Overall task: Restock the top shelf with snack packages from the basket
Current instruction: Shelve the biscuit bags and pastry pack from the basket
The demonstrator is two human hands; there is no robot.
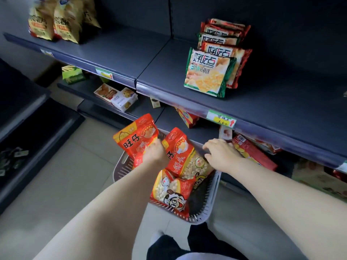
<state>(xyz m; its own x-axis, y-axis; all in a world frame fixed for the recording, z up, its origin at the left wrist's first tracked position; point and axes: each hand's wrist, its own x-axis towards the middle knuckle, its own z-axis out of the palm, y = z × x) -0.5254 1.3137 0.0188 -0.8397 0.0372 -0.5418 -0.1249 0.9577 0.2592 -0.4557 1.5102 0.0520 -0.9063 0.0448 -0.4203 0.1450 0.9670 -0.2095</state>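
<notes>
Left hand: the left hand point(155, 152) has its fingers curled round the lower right edge of a red snack bag point(134, 136), which is tilted and raised over the left rim of the basket.
Right hand: the right hand point(222, 154) is seen from the back with its fingers loosely spread and only slightly bent. The fingertips touch the right edge of a second bag point(180, 156), and no grip can be seen.
Basket: the pale grey slotted plastic basket point(213, 201) stands on the tiled floor point(75, 175), just in front of the shelving and between the two forearms.
Bags in the basket: the second bag stands leaning in the middle. A third bag point(172, 192) lies nearer the person, with its cartoon face upward.
Top shelf: the top shelf point(131, 53) is dark and is the highest one in view. A row of green and red biscuit packs point(209, 72) stands on the right part, and yellow crisp bags point(54, 19) stand at the far left, with bare shelf between them.
Shelf edge: a green and white price tag point(221, 120) is fixed below the biscuit packs.
Lower shelf: small boxes point(117, 96) lie on the left. Red packets point(252, 153) lie just beside the right hand.
</notes>
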